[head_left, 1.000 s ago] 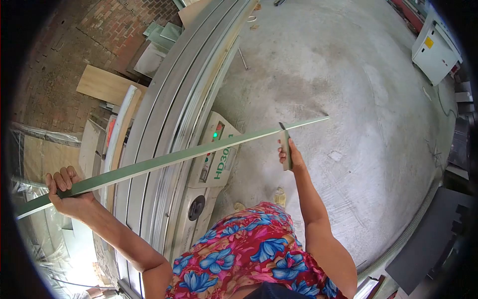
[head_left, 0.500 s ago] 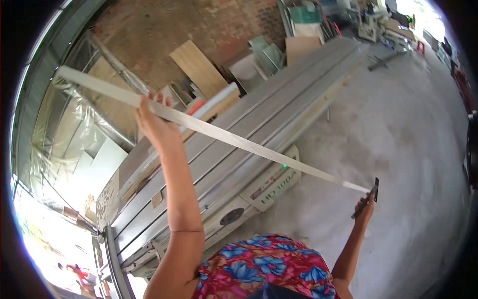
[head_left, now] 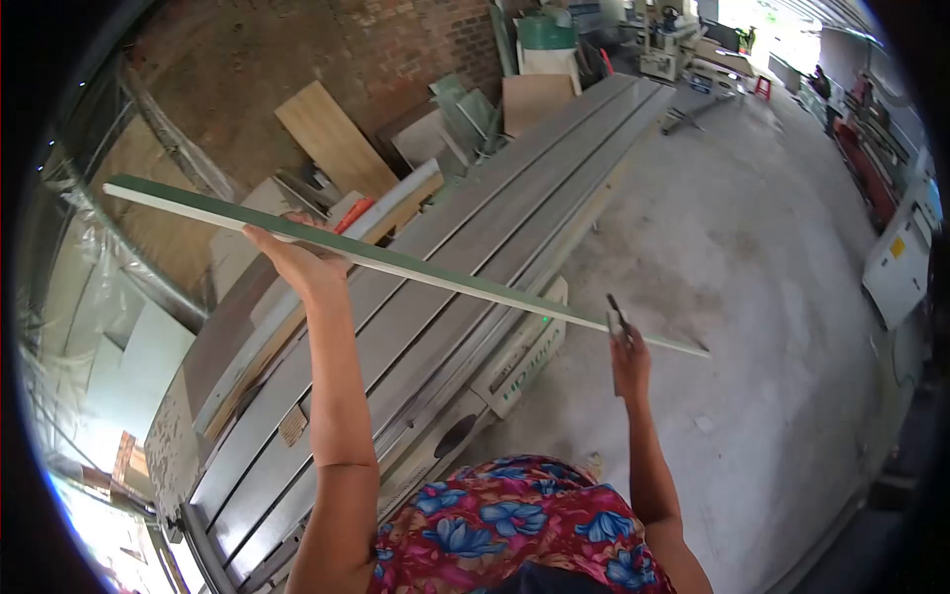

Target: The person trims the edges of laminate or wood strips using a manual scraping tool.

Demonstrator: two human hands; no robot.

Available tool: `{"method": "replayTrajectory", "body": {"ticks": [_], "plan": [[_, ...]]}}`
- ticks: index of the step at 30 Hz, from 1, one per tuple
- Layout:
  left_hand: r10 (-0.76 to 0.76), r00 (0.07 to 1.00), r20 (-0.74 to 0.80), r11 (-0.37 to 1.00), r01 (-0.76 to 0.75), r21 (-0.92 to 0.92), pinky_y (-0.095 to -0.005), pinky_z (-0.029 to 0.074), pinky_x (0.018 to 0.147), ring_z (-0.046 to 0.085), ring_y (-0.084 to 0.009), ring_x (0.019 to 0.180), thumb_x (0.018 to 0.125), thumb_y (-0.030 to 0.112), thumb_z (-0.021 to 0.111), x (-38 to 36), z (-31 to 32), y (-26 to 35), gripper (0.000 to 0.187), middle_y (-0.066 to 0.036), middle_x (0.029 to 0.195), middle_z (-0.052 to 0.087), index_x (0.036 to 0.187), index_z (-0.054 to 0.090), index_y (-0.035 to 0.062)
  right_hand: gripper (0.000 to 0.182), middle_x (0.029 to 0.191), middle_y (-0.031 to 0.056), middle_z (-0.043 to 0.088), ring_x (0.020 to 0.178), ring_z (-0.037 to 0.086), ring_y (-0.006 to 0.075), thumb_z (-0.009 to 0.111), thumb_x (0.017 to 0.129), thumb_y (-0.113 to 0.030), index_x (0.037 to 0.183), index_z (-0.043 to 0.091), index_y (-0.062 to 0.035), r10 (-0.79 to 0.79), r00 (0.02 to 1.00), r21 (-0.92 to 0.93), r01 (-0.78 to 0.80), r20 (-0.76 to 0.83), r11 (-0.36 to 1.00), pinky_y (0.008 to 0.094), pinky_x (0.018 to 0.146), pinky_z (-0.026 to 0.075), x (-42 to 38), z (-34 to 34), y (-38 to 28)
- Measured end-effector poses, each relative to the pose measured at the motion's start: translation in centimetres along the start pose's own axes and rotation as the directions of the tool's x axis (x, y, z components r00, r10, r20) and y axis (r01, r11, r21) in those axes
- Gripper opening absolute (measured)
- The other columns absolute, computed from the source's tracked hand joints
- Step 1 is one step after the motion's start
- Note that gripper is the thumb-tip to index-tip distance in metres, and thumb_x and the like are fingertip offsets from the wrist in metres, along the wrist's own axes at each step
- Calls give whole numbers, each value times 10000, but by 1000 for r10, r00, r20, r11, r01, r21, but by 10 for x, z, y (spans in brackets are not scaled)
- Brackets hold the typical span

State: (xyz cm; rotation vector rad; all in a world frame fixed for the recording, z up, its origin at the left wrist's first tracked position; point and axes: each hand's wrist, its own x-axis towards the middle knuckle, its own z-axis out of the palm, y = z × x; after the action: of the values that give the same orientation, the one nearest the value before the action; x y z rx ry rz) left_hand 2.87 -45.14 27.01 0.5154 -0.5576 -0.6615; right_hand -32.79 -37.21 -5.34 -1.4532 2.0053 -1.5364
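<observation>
A long narrow strip (head_left: 435,276), green on one face with a pale edge, slants from upper left down to the right. My left hand (head_left: 305,259) is wrapped round its left part from below. Near its lower right end, my right hand (head_left: 629,353) grips a dark flat tool (head_left: 617,315), whose blade or head is too small to identify. The tool lies against the strip, and a short length of strip sticks out beyond that hand.
A long grey machine table (head_left: 475,233) runs diagonally beneath the strip. Boards (head_left: 334,139) lean on the brick wall. A white machine cabinet (head_left: 899,259) stands at the right. Another machine (head_left: 665,49) and a red stool (head_left: 763,87) are farther back.
The strip has turned to show its green face. My right hand with the tool has moved left and up along the strip, away from its end. The camera view has shifted right.
</observation>
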Motion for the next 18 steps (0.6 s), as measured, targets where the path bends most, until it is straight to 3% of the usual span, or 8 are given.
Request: {"method": "replayTrajectory", "body": {"ticks": [1,3,8,10,15,18], "plan": [[3,999,33,1000,-3,-9,-308,337,557,387,-182,597,877,649,386,-1,-5,0,595,-38,628,405,678,431,90,418,948,141,641,851,622,314,622,845,-246,1210,518,-72,-157,987,-198,146,-40,969,385,714,486,-4,17,1],[19,995,103,999,-16,-35,-310,335,560,384,-183,598,884,647,371,-3,-13,1,598,-41,627,399,671,431,91,452,1073,169,613,938,602,351,634,830,-243,1247,506,-126,171,980,-118,-159,97,980,407,733,485,-16,12,-67],[38,992,119,999,-37,-9,-309,346,619,395,-151,603,867,682,354,-13,-15,7,587,-12,613,411,721,417,116,486,1056,161,614,886,615,351,651,819,-254,1264,498,-138,38,998,-86,-34,54,996,407,728,491,-49,36,-139],[22,990,141,1000,-23,3,-321,370,654,395,-149,607,870,679,349,-15,-19,7,582,-11,611,406,733,411,117,520,1059,171,604,863,610,365,650,818,-258,1286,469,-119,-69,994,-154,82,90,985,413,733,491,-59,39,-169],[-10,992,122,1000,12,-18,-313,358,622,427,-173,650,883,668,331,-18,-24,10,591,-35,646,426,733,429,105,544,1075,214,571,896,588,383,642,823,-247,1301,439,-85,-111,982,57,104,155,993,425,751,486,-78,50,-233],[-2,991,131,1000,2,-5,-311,368,644,419,-163,649,878,676,330,-21,-24,13,595,-27,645,419,729,422,108,583,947,186,558,743,586,367,628,839,-239,1342,374,-90,-289,953,100,279,95,955,421,651,482,-83,54,-256]]}}
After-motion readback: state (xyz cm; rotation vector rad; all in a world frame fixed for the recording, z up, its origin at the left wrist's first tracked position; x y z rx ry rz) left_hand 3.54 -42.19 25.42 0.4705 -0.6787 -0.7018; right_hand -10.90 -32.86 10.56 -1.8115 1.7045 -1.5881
